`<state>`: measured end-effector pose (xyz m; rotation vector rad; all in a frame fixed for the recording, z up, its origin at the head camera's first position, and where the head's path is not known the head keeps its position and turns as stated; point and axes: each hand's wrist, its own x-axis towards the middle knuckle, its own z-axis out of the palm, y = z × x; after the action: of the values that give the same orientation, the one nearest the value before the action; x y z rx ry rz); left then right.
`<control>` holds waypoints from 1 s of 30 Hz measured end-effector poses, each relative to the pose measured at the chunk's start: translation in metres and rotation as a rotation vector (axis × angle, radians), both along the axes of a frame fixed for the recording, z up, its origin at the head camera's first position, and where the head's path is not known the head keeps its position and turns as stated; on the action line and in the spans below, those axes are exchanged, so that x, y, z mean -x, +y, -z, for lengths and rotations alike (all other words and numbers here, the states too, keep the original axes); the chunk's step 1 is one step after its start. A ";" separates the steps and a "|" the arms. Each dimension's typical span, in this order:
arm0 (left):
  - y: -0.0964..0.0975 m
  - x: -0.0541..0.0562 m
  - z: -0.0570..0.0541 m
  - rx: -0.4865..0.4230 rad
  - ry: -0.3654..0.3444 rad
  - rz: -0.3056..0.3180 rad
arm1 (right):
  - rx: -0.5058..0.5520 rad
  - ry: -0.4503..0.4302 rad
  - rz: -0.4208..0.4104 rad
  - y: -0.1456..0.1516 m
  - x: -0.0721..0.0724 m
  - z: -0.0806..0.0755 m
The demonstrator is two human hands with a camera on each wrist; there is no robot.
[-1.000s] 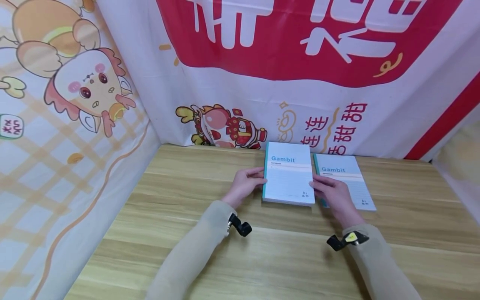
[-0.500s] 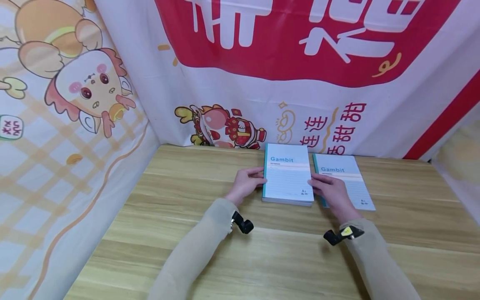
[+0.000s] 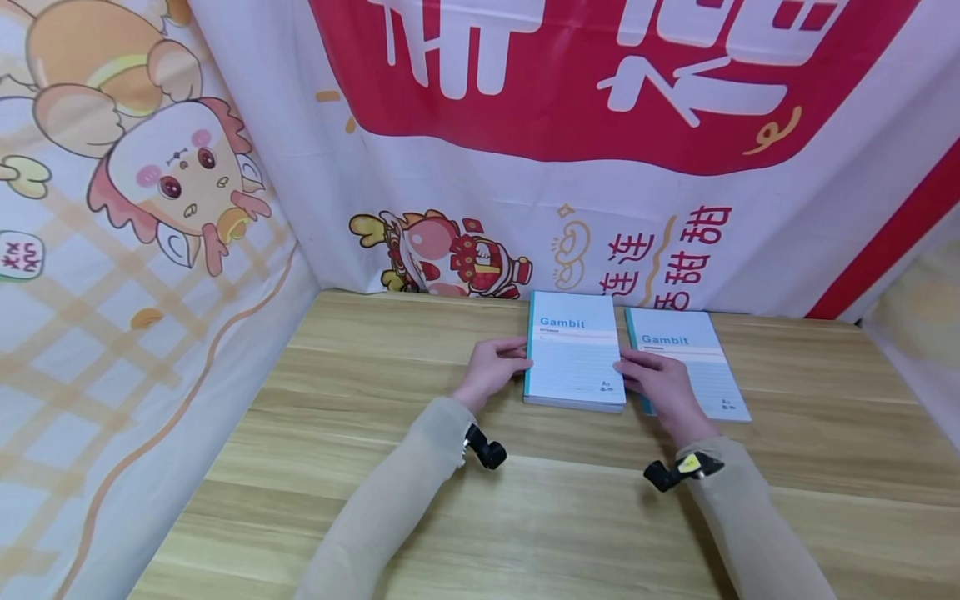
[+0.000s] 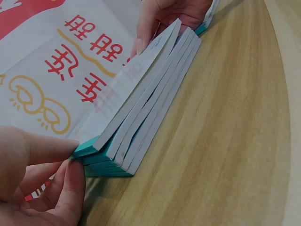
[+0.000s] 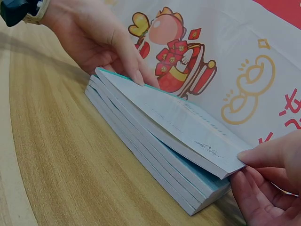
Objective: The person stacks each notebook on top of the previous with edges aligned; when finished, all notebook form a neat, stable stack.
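Note:
A pale blue "Gambit" notebook (image 3: 573,354) with a teal spine tops a stack of similar notebooks (image 5: 134,136) on the table. At its spine side, my left hand (image 3: 489,368) pinches the top notebook between thumb and fingers. My right hand (image 3: 666,385) holds the opposite edge, the thumb on the cover and fingers below. In the right wrist view, the right side of the top notebook is raised, leaving a narrow gap over the lower ones. Just right of the stack lies another Gambit notebook (image 3: 708,367), partly covered by my right hand.
The wood-grain table (image 3: 525,517) meets a printed cloth backdrop (image 3: 457,175) right behind the stack. A second patterned cloth (image 3: 247,333) borders the table's left side. Each wrist carries a small black camera mount (image 3: 486,450).
The top notebook has come down closer over the stack, with both hands still on its sides. The notebook on the right stays where it was.

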<state>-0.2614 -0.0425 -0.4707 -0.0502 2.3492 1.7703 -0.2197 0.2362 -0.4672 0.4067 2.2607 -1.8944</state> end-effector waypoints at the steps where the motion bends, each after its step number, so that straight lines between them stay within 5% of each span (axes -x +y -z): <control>1: 0.000 0.000 0.000 0.009 -0.001 -0.003 | 0.002 0.000 0.000 0.000 0.000 0.000; 12: 0.001 -0.001 0.001 0.042 0.010 -0.011 | -0.006 -0.013 -0.006 -0.001 0.000 -0.001; 30: 0.001 -0.001 0.003 0.042 0.002 -0.002 | -0.162 -0.024 -0.040 -0.002 -0.002 -0.004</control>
<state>-0.2604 -0.0415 -0.4735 -0.0568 2.3884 1.7230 -0.2178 0.2338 -0.4629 0.4002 2.3971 -1.6845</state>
